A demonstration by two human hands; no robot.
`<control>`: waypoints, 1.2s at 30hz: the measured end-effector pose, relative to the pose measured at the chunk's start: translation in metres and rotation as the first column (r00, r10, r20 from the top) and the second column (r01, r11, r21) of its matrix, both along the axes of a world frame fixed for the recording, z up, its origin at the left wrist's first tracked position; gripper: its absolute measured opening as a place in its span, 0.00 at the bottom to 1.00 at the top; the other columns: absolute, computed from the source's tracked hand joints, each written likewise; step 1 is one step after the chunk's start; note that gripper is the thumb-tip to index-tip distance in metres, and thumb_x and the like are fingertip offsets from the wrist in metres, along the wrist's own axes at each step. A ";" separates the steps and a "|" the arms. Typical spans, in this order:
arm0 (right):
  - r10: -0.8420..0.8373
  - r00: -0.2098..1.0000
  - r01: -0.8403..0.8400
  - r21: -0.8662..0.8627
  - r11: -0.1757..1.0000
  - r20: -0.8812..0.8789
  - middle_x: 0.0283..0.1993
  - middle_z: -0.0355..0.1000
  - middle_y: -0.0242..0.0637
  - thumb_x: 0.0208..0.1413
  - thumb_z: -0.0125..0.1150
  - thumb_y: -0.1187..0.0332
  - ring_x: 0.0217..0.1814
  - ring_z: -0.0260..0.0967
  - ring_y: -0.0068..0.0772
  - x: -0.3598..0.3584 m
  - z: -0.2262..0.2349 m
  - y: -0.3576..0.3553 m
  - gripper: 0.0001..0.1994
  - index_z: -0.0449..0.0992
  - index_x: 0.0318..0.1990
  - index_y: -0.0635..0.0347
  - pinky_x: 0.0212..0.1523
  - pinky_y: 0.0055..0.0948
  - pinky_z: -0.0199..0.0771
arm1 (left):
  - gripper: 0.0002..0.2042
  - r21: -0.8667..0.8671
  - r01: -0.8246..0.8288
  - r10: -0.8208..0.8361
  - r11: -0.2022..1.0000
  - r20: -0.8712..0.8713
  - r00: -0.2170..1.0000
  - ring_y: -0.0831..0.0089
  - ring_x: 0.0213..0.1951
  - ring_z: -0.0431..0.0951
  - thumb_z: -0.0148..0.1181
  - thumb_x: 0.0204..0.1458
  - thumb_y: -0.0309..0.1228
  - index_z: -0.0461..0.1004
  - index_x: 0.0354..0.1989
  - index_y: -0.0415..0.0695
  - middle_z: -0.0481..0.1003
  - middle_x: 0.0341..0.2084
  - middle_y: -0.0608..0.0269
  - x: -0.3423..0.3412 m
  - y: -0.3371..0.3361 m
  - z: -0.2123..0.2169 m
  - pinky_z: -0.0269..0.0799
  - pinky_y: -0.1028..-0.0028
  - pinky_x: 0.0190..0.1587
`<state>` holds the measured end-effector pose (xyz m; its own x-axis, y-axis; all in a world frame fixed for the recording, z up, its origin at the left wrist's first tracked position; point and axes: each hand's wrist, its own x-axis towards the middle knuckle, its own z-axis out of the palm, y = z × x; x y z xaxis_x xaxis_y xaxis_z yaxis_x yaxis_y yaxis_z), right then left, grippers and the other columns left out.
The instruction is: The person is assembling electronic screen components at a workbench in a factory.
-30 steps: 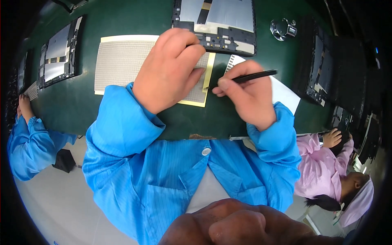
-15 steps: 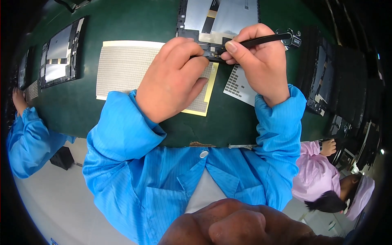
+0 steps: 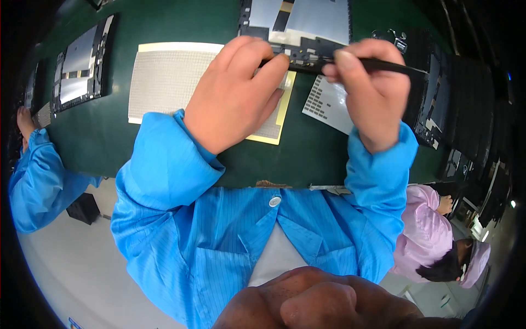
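An opened tablet-like device (image 3: 315, 24) with a silver panel lies at the top middle, its black lower strip of small parts nearest me. My left hand (image 3: 233, 93) is curled over the near left edge of that strip, index fingertip on the parts; its other fingertips are hidden. In my right hand (image 3: 375, 88), somewhat blurred, is a pair of black tweezers (image 3: 386, 66), pinched between thumb and fingers at the strip's right end. Whether the tips hold anything is hidden. Partly under my left hand lies a gridded sticker sheet (image 3: 164, 82). A white sheet with dark pads (image 3: 329, 101) lies by my right wrist.
Another opened device (image 3: 82, 66) lies left on the green table (image 3: 263, 164). More dark devices (image 3: 433, 98) stand at the right. A small metal item (image 3: 397, 41) sits beyond my right hand. Co-workers in blue (image 3: 41, 175) and pink (image 3: 422, 230) sit either side.
My right hand with the tweezers has moved right, away from the middle of the device's strip. My left hand has stayed at the edge, its index fingertip slightly farther right.
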<state>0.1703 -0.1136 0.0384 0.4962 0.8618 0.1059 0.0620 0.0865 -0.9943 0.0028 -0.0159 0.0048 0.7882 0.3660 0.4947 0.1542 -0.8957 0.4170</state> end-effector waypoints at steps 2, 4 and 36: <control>0.119 0.954 -0.107 0.057 0.993 -0.274 0.29 0.70 0.38 0.51 0.59 0.78 0.30 0.71 0.24 -0.006 -0.002 -0.024 0.08 0.66 0.35 0.65 0.31 0.22 0.73 | 0.20 0.008 -0.007 0.007 1.000 -0.017 1.000 0.56 0.46 0.67 0.62 0.36 0.23 0.69 0.41 0.42 0.66 0.37 0.56 0.003 0.000 -0.004 0.68 0.63 0.49; 0.231 0.954 -0.268 -0.200 0.942 -0.191 0.29 0.70 0.37 0.52 0.59 0.76 0.30 0.71 0.23 -0.021 -0.007 -0.042 0.08 0.65 0.36 0.65 0.32 0.21 0.72 | 0.19 0.054 -0.039 0.037 0.998 0.032 0.999 0.56 0.47 0.66 0.62 0.36 0.23 0.69 0.42 0.43 0.65 0.38 0.56 0.005 -0.002 -0.004 0.68 0.63 0.49; 0.200 0.980 -0.200 -0.130 0.971 -0.018 0.28 0.69 0.36 0.53 0.58 0.76 0.30 0.72 0.23 0.034 -0.004 0.007 0.07 0.66 0.35 0.65 0.30 0.20 0.75 | 0.20 0.051 -0.040 0.044 0.998 -0.090 0.995 0.55 0.49 0.66 0.62 0.36 0.23 0.71 0.43 0.39 0.67 0.44 0.54 0.005 -0.007 0.004 0.66 0.64 0.52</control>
<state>0.2041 -0.1066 0.0340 0.3125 0.9498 -0.0156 0.0519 -0.0335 -0.9981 0.0076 -0.0224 0.0087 0.8151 0.3769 0.4400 0.2273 -0.9066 0.3556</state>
